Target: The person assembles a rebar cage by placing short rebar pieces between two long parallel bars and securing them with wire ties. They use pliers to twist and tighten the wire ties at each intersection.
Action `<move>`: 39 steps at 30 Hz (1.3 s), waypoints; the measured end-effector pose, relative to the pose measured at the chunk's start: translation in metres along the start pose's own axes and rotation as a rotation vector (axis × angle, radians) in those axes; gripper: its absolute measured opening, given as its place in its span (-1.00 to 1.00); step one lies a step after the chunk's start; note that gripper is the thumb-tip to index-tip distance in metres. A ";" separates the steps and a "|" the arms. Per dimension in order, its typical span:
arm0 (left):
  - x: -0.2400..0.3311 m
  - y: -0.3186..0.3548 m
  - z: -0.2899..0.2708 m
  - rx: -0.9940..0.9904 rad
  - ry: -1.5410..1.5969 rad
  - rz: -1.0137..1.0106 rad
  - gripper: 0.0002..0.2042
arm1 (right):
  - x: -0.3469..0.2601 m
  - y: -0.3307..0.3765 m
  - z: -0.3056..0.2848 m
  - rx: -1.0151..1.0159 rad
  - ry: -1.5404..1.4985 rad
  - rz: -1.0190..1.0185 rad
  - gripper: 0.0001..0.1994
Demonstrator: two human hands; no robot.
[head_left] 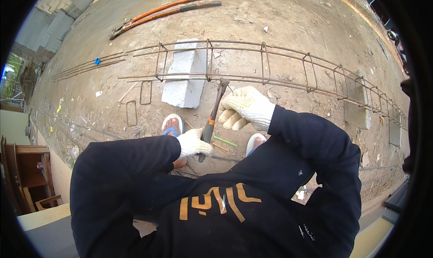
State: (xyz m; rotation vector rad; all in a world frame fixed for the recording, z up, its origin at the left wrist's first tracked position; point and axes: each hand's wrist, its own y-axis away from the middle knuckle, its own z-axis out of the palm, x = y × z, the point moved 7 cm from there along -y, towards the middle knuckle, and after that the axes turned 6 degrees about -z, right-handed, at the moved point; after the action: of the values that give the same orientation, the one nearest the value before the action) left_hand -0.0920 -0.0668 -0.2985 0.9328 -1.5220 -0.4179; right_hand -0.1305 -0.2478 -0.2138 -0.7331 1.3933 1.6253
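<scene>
My left hand [194,143], in a white knit glove, is closed around a hand tool [210,122] with a black and orange grip. Its dark metal head points away from me, close to the lower bar of a rusty rebar cage [282,81]. I cannot tell the tool's exact kind. My right hand [247,108], gloved alike, is just right of the tool head. Its thumb and forefinger pinch a short, thin, wire-like piece [231,89], while the other fingers curl loosely. The cage has long bars joined by rectangular stirrups and runs off to the right.
Concrete blocks [184,89] prop up the cage, with others [357,105] farther right. Orange-handled bolt cutters [167,12] lie on the dirt beyond. Loose stirrups [131,113] and a green stick [225,141] lie on the ground near my sandalled feet. A wooden cabinet [31,172] stands far left.
</scene>
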 end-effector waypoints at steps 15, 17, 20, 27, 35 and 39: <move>-0.023 -0.093 0.145 -0.149 0.906 -0.271 -0.52 | 0.137 -0.080 -0.134 -0.053 1.490 -0.123 -0.79; -0.004 -0.086 0.149 -0.196 1.258 -0.246 -0.33 | 0.132 -0.077 -0.141 0.062 1.219 -0.094 -0.79; 0.021 -0.076 0.142 -0.329 1.385 -0.103 -0.18 | 0.120 -0.075 -0.134 0.062 1.232 -0.108 -0.77; 0.014 -0.083 0.145 -0.399 0.889 -0.133 -0.35 | 0.111 -0.058 -0.149 0.305 0.999 -0.003 -0.73; -0.004 -0.124 0.092 0.247 -0.212 0.005 -0.57 | 0.047 -0.014 -0.115 0.439 1.143 -0.378 -0.79; 0.033 -0.095 0.028 0.552 0.374 0.357 -0.62 | 0.009 0.021 -0.089 0.409 1.121 -0.476 -0.76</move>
State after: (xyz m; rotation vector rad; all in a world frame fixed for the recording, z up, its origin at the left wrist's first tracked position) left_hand -0.0862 -0.1569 -0.3516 1.0564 -1.4326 0.4372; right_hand -0.1608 -0.3325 -0.2298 -1.6806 1.9808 0.4539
